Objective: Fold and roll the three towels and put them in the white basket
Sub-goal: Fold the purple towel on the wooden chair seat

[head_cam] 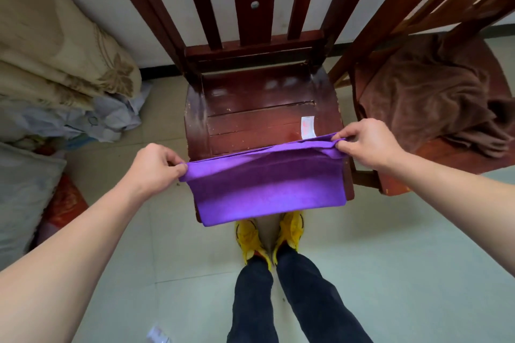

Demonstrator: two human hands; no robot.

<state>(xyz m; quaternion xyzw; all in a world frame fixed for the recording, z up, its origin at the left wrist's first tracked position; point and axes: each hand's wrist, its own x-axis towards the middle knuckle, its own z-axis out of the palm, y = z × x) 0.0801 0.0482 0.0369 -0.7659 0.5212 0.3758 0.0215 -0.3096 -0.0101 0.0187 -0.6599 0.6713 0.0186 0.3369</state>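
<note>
A purple towel [267,189] hangs folded in front of a dark red wooden chair [259,108], its lower edge dropping past the seat's front. My left hand [156,167] pinches its upper left corner. My right hand [365,145] pinches the upper right corner, where a white label [308,127] sticks up over the seat. A brown towel [429,97] lies crumpled on a second wooden chair [446,159] to the right. No white basket shows in the head view.
Beige bedding [55,47] and pale bundles [25,189] pile up on the left by the wall. My feet in yellow shoes [267,237] stand on the tiled floor just before the chair. A small clear wrapper [158,335] lies on the floor.
</note>
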